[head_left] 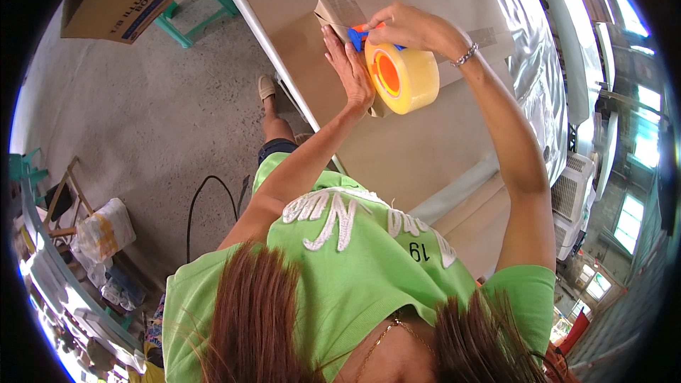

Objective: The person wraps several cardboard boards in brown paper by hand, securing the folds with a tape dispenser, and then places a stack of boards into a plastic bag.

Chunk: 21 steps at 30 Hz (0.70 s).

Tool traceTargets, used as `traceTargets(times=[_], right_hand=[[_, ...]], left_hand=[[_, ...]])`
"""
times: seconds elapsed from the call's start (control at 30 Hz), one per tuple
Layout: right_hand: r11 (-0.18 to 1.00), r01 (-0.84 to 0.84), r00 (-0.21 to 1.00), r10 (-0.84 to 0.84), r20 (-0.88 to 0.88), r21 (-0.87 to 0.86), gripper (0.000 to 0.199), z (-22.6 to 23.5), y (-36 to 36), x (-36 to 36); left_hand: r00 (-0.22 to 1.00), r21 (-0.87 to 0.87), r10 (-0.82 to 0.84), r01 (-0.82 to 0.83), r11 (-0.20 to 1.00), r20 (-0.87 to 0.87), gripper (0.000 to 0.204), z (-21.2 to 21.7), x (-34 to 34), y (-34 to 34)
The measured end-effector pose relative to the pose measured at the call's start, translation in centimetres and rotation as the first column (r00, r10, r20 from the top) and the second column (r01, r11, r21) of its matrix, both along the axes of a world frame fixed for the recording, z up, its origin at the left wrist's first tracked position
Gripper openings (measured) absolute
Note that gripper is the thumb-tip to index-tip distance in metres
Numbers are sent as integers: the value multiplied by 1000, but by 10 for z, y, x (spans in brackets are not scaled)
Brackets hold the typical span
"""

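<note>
My right hand (pixel 403 27) is closed around the orange and blue handle of a tape dispenser (pixel 357 37). A wide roll of yellowish clear tape (pixel 418 78) sits on it, with an orange hub showing. The dispenser's blue front end touches a brown paper-wrapped box (pixel 340 8). Against the left side of that box lies my left hand (pixel 349 74), its fingers stretched out and holding nothing. The roll and my hands hide much of the box.
Brown paper (pixel 447 135) covers the table, whose pale edge (pixel 266 42) runs along the left. Shiny silver sheeting (pixel 528 50) lies at the right. Beyond the left edge are a cardboard box (pixel 135 0) and a green stool (pixel 181 32) on the concrete floor (pixel 156 113).
</note>
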State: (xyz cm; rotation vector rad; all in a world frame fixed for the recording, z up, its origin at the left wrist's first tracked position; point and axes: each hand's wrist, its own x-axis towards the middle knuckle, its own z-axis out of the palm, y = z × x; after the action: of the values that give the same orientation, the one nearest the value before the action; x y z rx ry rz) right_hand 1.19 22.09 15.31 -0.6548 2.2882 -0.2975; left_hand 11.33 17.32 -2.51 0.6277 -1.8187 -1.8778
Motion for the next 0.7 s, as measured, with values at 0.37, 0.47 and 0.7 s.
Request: traceTargets(times=[0.37,0.47,0.7], right_hand=[[996,85,995,-85,-45,-2,45,16,19,54],[993,115,992,-114,-62,13,43,20,24,65],[998,62,987,-58,-147,23,41,17,48,90]], left_hand=[[1000,38,24,-23,999,-16,66,-1,-1,0],[1000,45,20,-20,999,-5,66,2,0,0],[1000,38,16,-17,999,25,67,6,0,3]])
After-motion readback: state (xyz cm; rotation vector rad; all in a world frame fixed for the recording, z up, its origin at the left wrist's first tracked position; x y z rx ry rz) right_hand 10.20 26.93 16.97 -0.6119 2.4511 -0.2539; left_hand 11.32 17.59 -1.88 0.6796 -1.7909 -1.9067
